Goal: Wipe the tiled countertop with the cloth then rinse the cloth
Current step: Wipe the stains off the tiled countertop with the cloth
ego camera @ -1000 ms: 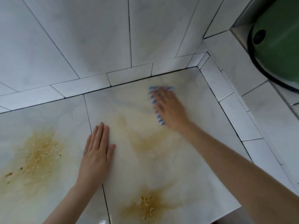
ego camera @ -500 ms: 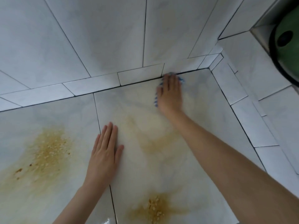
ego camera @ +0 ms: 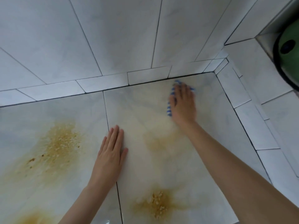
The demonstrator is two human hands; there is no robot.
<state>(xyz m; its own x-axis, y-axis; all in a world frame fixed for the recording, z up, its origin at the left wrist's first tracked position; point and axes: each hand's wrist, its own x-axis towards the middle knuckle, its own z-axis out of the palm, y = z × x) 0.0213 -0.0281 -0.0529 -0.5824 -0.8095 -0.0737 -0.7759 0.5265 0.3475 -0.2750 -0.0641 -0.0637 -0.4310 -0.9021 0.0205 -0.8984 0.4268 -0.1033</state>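
The tiled countertop (ego camera: 163, 168) fills the lower part of the view and meets the pale tiled wall (ego camera: 121, 38) along a dark back seam. A wide yellow-brown stain (ego camera: 61, 143) with crumbs lies on the left tile. A smaller crumbed stain (ego camera: 157, 202) sits near the front edge, and a faint smear (ego camera: 160, 139) lies between the two arms. A green round thing (ego camera: 291, 65) with a dark rim shows at the far right, cut off by the frame.

The left hand (ego camera: 110, 156) lies palm down on the countertop, fingers straight and together, across the seam (ego camera: 106, 117) between two tiles. It lies much as it did half a second ago.

The right hand (ego camera: 183, 104), blurred, presses flat on the cloth (ego camera: 169, 109), its fingers stretched out rather than curled. Half a second ago its fingertips touched the back seam. Now it is further right, nearer the corner, and a little away from the wall.

The cloth is almost wholly under that hand, on the right tile near the back. Only a blue and white edge shows along the thumb side and past the fingertips.
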